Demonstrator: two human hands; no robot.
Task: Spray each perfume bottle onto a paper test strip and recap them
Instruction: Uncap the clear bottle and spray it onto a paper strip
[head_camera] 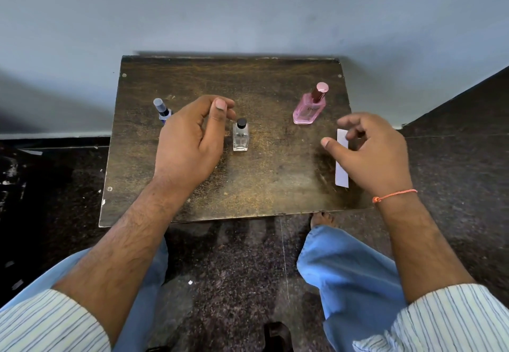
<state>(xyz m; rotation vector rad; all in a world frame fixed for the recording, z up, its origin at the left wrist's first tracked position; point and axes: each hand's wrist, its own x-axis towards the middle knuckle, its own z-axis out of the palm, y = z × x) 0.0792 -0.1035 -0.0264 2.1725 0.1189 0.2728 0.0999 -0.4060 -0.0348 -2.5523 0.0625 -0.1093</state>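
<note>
Three capped perfume bottles are seen standing on a worn wooden table (192,81), over which two bare hands are held. The left hand (190,142) is raised with fingers loosely curled and nothing gripped; just to its right, beside the thumb, the clear bottle with a black cap (240,136) is set upright, apart from the hand. Behind that hand, the blue bottle (163,112) is largely hidden, only its frosted cap and a corner of the glass being shown. The right hand (369,153) is held with fingers relaxed and partly bent, empty; the white paper test strip (342,169) is laid flat beneath it, its middle covered by the thumb and palm. Whether the strip is touched cannot be told. Beyond the right hand's fingertips, the pink bottle (309,106) is placed, well apart.
</note>
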